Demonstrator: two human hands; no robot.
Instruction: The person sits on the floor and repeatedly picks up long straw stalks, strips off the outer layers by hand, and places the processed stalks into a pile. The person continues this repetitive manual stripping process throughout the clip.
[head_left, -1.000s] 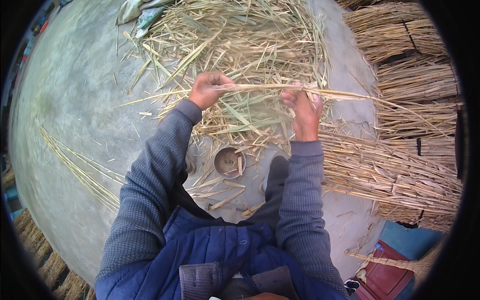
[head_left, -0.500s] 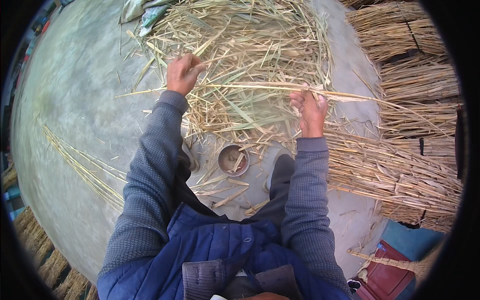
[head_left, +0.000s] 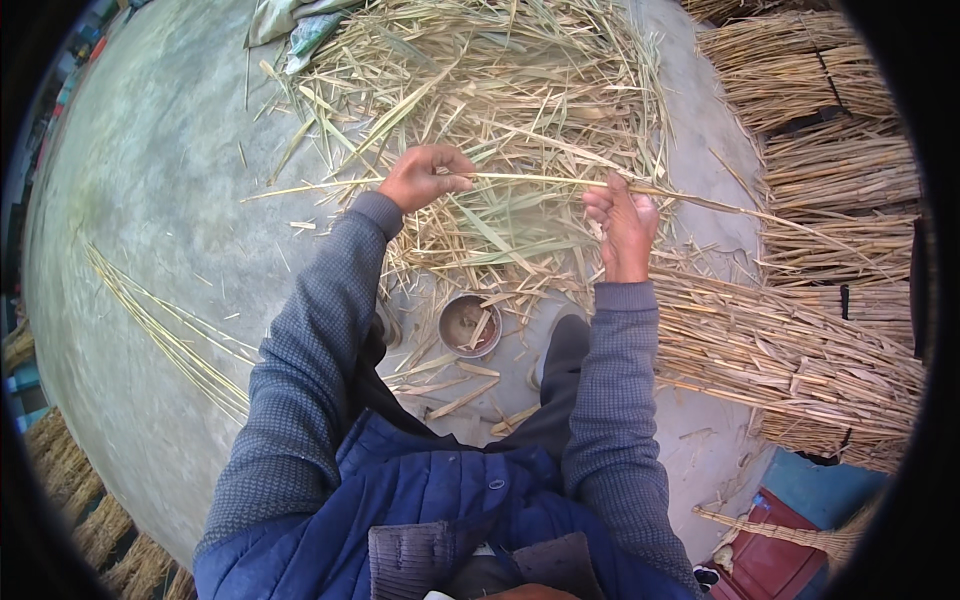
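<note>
My left hand (head_left: pixel 428 178) and right hand (head_left: pixel 624 225) both grip one stalk (head_left: pixel 535 179) (slender, straw-yellow) above ribbon-like leaves (head_left: pixel 510 115).

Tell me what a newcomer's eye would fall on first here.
Probably the long, thin stalk held crosswise near the middle by the left hand and the right hand. Behind it, at top centre, the big heap of loose dry and greenish leaves stands out. Thick bundles of dry stalks fill the right side, and a small round bowl sits below the heap.
</note>
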